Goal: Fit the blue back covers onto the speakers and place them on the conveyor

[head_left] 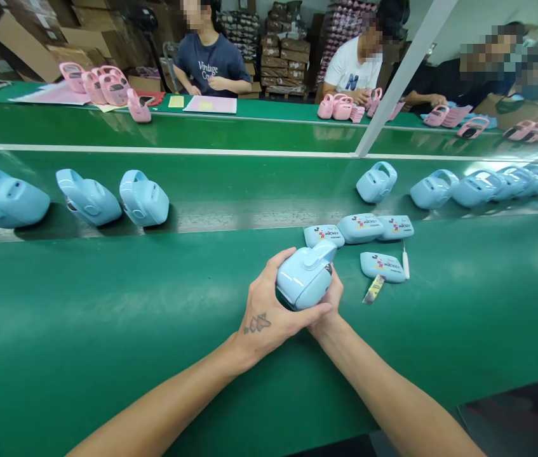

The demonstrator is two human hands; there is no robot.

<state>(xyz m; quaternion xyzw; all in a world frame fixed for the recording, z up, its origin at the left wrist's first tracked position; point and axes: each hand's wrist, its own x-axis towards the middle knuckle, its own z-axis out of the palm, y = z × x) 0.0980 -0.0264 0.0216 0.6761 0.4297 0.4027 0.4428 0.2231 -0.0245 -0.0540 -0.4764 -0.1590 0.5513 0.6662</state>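
Between my two hands is a glossy light-blue plastic housing with a carry handle (303,279), held above the green work surface. My left hand (266,304) wraps its left side and underside, the thumb stretched along the bottom edge. On the right side, my right hand (331,298) grips it, its fingers mostly hidden behind the housing. Just beyond lie three blue panels printed with a Mickey figure (363,227) in a row. Closer to me is another printed blue panel (383,266), with a small yellowish strip (373,289) and a thin white tool (405,263) beside it.
Several blue handled housings (143,200) stand along the belt (249,203), left and right. A white post (402,82) rises at the right. Across the line, people sit at a green bench (278,109) with pink housings (115,86). Cardboard boxes (30,44) are stacked behind.
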